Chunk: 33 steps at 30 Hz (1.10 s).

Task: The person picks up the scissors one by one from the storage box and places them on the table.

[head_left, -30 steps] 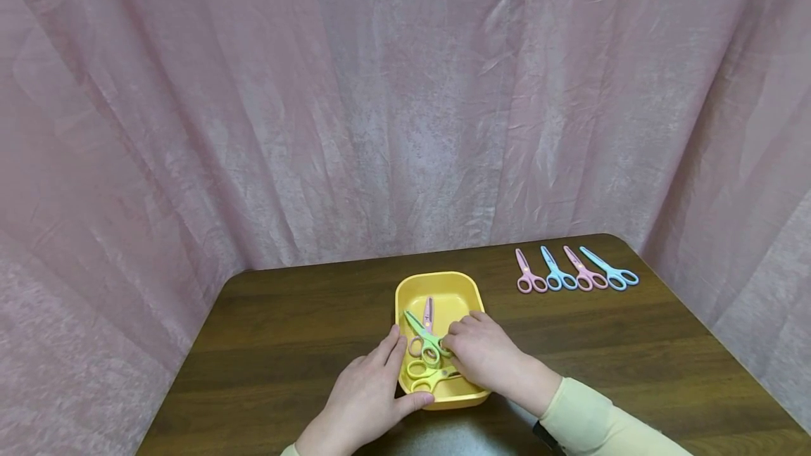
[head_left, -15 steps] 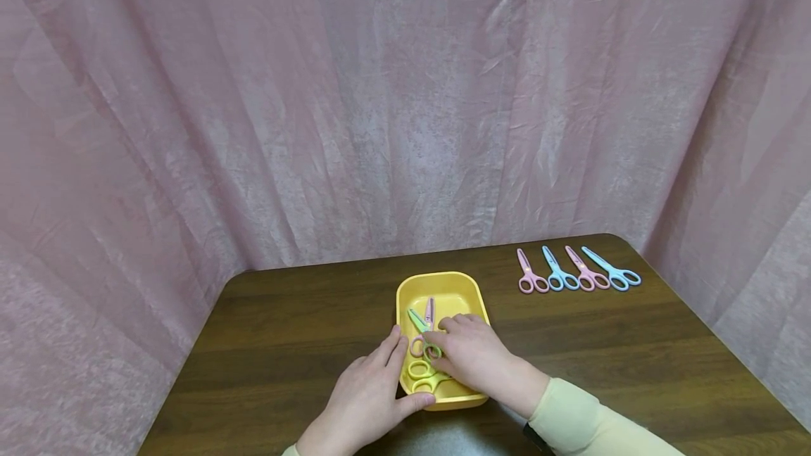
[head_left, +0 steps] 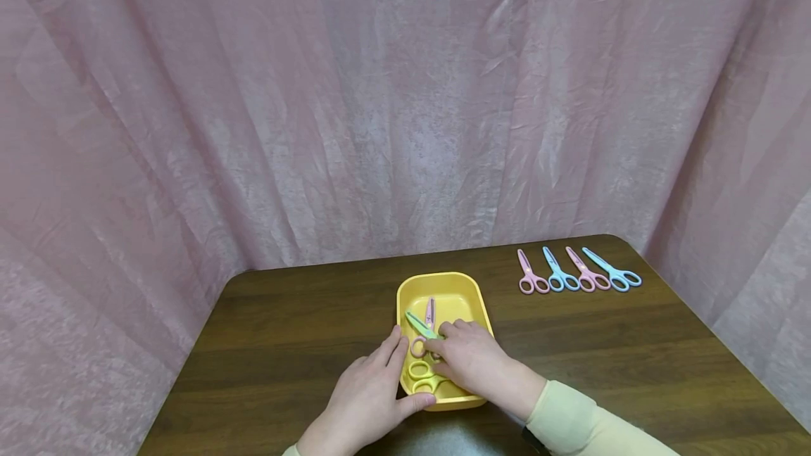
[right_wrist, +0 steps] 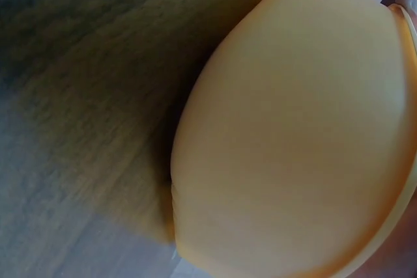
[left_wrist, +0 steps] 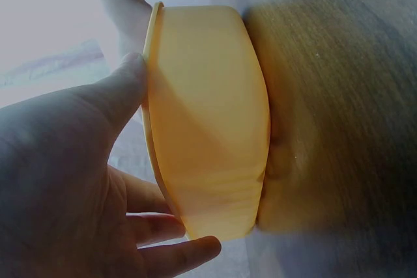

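Note:
My left hand rests on the left front corner of a yellow plastic tray, thumb on the near rim and fingers stretched along the left side. In the left wrist view, that thumb and the fingertips touch the rim of the tray. My right hand reaches inside and grips green scissors by the handle, which its fingers mostly cover. Pink scissors lie partly beneath the green pair. Yellow scissors lie at the near end, their blades hidden by the right hand.
On the dark wooden table, several scissors stand in a row at the back right, pink and blue alternating. A pink curtain hangs behind and around the table.
My right hand has shifted left within the tray and taken hold of the green scissors' handle, covering it. The left hand stays on the tray's corner.

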{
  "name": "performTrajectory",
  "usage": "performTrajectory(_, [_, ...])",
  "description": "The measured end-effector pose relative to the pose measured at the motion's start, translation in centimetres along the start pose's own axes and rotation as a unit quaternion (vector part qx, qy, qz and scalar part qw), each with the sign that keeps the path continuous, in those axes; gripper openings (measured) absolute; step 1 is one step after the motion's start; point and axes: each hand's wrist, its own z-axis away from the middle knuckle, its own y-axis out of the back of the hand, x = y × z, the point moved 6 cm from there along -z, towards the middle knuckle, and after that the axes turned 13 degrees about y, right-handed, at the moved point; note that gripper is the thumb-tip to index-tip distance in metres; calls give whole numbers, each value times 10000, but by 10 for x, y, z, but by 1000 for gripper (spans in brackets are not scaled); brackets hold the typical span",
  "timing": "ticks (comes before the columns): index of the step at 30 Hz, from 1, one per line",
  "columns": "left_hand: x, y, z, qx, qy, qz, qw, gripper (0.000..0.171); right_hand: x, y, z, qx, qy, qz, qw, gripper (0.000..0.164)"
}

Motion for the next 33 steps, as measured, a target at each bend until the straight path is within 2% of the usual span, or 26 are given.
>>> performTrajectory(7, [0,0,0,4,-5,27,10000,101,-1,1,1,220,90,-17,9997,30])
performTrajectory(19, [0,0,0,-1,-2,54,10000,102,-2,3,1,252,133,69,9996,29])
performTrajectory(33, [0,1,0,18,-33,34,10000,103,-2,6,2,474,231,16,9986,22])
